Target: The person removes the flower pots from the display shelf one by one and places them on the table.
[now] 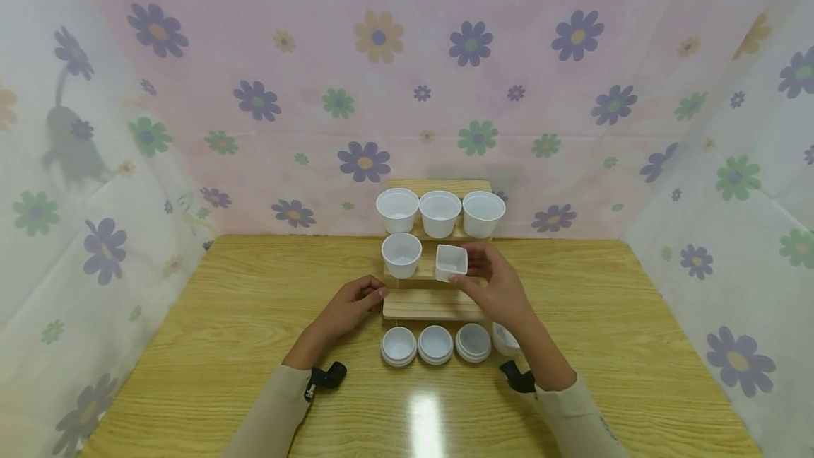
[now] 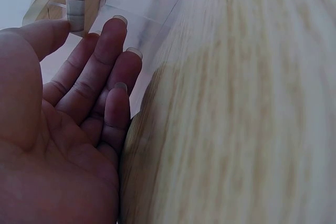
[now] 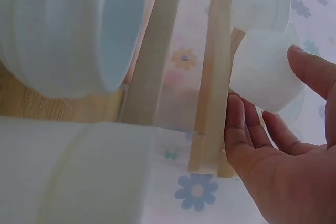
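Note:
A small white square cup (image 1: 451, 260) is pinched between the thumb and fingers of my right hand (image 1: 499, 288), at the middle step of a wooden tiered stand (image 1: 435, 304). In the right wrist view, the cup (image 3: 265, 69) sits right beside a wooden shelf, with the thumb on one side. My left hand (image 1: 346, 309) holds the left end of the stand's lowest step; in the left wrist view the board end (image 2: 79, 3) lies between thumb and index finger. Left of the square cup stands a round white cup (image 1: 401, 256) on the same step.
Three round white cups, one of them in the middle (image 1: 440, 214), fill the top step. On the wooden table (image 1: 254, 281), several white containers, including a round jar (image 1: 399, 346), line up before the stand. A flowered cloth (image 1: 379, 104) hangs close behind.

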Demonstrator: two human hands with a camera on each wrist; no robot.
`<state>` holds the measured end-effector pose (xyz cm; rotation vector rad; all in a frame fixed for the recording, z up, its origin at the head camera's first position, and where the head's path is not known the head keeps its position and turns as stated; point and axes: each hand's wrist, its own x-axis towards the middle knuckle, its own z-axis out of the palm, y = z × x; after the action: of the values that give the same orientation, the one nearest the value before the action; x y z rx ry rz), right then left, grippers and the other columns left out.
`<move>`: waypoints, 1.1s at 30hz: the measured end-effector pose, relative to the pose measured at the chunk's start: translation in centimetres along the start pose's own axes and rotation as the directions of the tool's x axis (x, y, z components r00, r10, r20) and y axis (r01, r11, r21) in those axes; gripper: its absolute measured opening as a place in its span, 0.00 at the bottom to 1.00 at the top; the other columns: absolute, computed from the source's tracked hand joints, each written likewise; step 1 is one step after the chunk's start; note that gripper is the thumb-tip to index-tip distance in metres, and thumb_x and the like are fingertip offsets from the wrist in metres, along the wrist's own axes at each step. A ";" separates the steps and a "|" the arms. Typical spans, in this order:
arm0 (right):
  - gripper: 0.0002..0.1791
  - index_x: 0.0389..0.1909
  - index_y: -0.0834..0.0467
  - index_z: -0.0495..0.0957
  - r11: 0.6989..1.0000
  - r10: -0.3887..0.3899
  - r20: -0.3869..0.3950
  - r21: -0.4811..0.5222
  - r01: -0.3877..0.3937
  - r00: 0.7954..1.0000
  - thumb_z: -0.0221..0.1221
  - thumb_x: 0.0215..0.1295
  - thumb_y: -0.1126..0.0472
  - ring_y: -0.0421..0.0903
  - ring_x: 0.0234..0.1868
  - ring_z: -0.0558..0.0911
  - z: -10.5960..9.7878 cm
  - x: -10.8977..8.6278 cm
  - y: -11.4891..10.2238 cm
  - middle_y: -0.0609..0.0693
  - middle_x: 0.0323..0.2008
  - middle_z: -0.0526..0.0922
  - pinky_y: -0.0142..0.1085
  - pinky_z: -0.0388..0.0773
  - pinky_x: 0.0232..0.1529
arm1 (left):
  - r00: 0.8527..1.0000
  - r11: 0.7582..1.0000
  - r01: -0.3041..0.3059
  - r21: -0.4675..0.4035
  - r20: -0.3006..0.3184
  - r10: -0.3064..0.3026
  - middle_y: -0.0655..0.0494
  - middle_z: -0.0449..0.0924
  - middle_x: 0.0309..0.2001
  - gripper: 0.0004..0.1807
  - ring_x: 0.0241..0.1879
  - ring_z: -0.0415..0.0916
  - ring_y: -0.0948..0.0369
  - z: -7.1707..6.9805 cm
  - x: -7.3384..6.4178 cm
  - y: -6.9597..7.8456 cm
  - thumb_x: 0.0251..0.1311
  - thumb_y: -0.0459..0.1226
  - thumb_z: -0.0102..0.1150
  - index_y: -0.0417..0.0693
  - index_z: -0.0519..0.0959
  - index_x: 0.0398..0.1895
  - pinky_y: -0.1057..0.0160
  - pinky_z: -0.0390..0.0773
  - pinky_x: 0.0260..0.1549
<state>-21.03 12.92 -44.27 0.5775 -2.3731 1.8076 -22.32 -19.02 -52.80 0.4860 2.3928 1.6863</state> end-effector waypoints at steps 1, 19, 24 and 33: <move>0.31 0.65 0.65 0.73 1.000 -0.001 -0.001 -0.002 0.001 1.000 0.74 0.64 0.70 0.60 0.59 0.82 -0.1 -0.1 0.0 0.63 0.58 0.81 0.49 0.82 0.60 | 1.000 1.000 0.003 -0.001 0.000 -0.003 0.53 0.84 0.41 0.12 0.44 0.81 0.52 0.0 0.0 0.0 0.81 0.42 0.56 0.44 0.82 0.52 0.58 0.80 0.47; 0.32 0.67 0.66 0.69 0.997 0.018 0.024 -0.069 -0.017 1.000 0.72 0.68 0.66 0.58 0.61 0.81 -1.8 -1.8 -0.9 0.61 0.61 0.79 0.47 0.80 0.63 | 1.000 1.000 0.005 0.000 0.007 -0.005 0.53 0.84 0.41 0.11 0.44 0.81 0.53 0.0 0.1 0.1 0.82 0.42 0.55 0.45 0.82 0.52 0.58 0.79 0.47; 0.31 0.67 0.66 0.69 0.997 0.007 0.029 -0.073 -0.004 1.000 0.72 0.68 0.67 0.58 0.61 0.81 -2.1 -2.2 -1.0 0.62 0.61 0.79 0.38 0.80 0.63 | 1.000 1.000 -0.002 -0.006 0.007 0.002 0.52 0.83 0.40 0.12 0.44 0.81 0.49 0.0 0.1 0.1 0.82 0.41 0.55 0.43 0.82 0.52 0.57 0.80 0.47; 0.33 0.70 0.67 0.69 0.998 -0.008 0.042 -0.070 0.011 0.999 0.71 0.68 0.67 0.59 0.61 0.81 -2.7 -2.8 -1.2 0.61 0.61 0.79 0.32 0.78 0.62 | 1.000 1.000 -0.013 0.000 0.008 0.013 0.51 0.83 0.40 0.12 0.45 0.81 0.47 -0.1 -0.3 0.3 0.82 0.40 0.54 0.39 0.81 0.53 0.55 0.80 0.48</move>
<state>-18.46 15.82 -43.27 0.6236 -2.4453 1.7176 -22.04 -19.06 -52.47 0.5086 2.3893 1.6868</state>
